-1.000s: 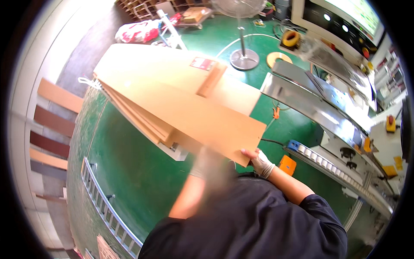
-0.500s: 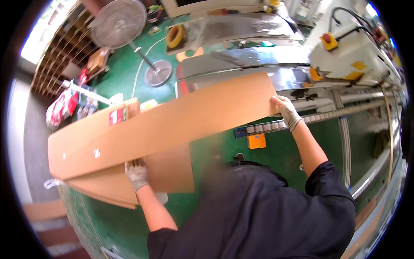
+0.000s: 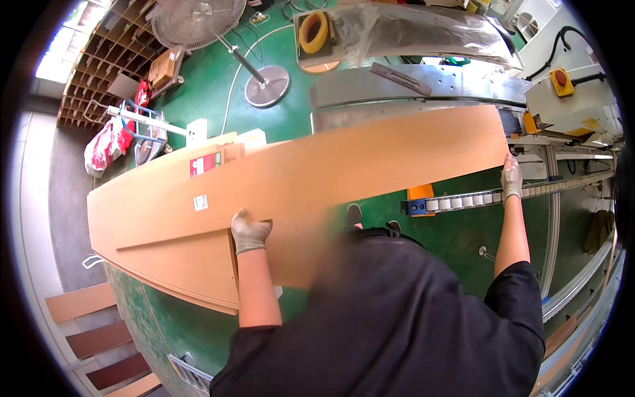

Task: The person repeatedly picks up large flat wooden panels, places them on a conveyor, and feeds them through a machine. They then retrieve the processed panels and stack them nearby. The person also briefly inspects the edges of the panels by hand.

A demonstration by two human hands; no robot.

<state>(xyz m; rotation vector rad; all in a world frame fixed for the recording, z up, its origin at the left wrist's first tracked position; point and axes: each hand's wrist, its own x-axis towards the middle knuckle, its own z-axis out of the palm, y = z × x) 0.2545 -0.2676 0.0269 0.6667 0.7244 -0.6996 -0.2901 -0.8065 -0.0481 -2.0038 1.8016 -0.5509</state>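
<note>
A long light-brown board, with a wood-like surface, stretches across in front of me, its right end raised toward the machine side. My right hand, in a pale work glove, grips the board's right end at the near corner. My left hand, gloved too, is closed over the near edge further left, thumb on top and fingers mostly hidden. Under the left part lies a stack of similar boards. A small white label sits on the brown surface left of my left hand.
A metal-topped machine bed stands beyond the board, with a yellow tape roll behind it. At right are a machine housing with a red stop button and a roller rail. A pedestal fan stands far left.
The long board has moved rightward over the stack, its right end now further right. Both hands appear further right, and my left hand's grip shows more of the thumb on top.
</note>
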